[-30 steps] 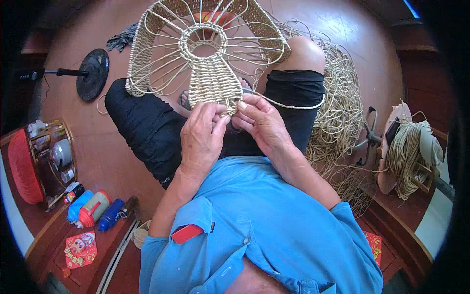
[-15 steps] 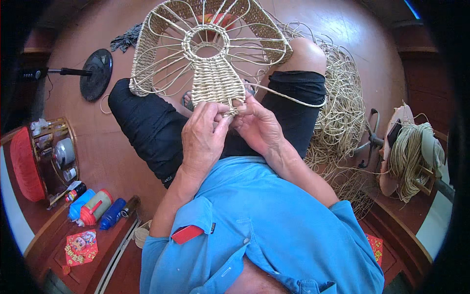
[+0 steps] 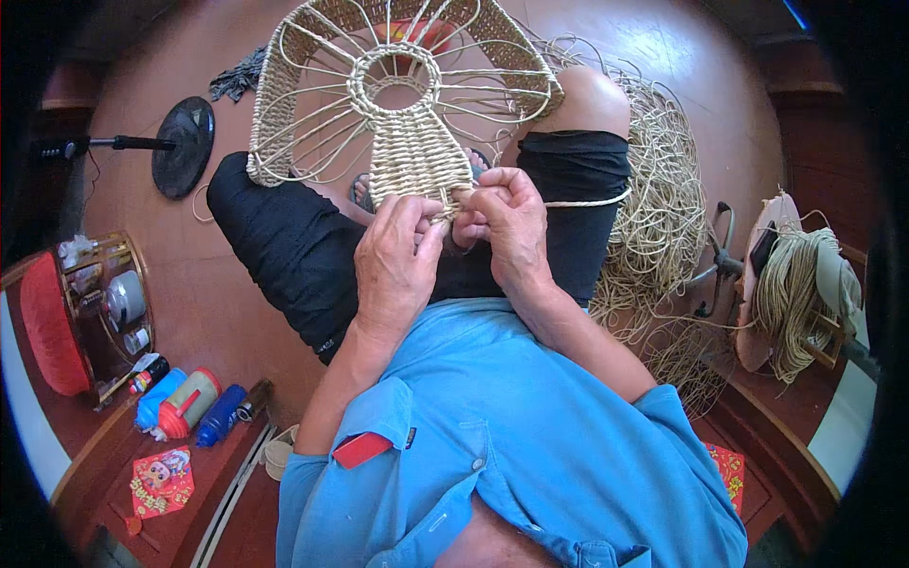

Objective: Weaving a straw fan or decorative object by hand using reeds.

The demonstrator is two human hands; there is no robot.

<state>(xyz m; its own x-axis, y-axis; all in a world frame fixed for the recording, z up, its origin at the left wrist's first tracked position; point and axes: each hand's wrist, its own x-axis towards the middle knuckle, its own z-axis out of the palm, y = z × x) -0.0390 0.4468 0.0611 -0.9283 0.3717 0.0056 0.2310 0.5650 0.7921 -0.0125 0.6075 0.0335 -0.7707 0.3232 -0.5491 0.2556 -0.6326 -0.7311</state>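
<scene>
Left grip (image 3: 396, 248): thumb and fingers pinched on the near edge of the woven panel (image 3: 415, 161), which extends beyond both grips. Right grip (image 3: 516, 222): just right of the left one, fingers curled in at the panel's near right corner; can't tell what, if anything, sits between thumb and fingers. Loose strand (image 3: 587, 203) runs rightward from behind the right grip, over the dark trouser leg (image 3: 573, 170). Panel's far end meets a woven ring (image 3: 357, 83); thin cords (image 3: 492, 90) fan from ring to woven wall (image 3: 270, 133), beyond both grips. Big cord tangle (image 3: 663, 189) on the floor (image 3: 208, 284), right of the right grip; cord reel (image 3: 795, 293) further right. Well left of the left grip: black round base (image 3: 185, 147), plus a red-and-beige flask (image 3: 194, 396) nearer the body.
</scene>
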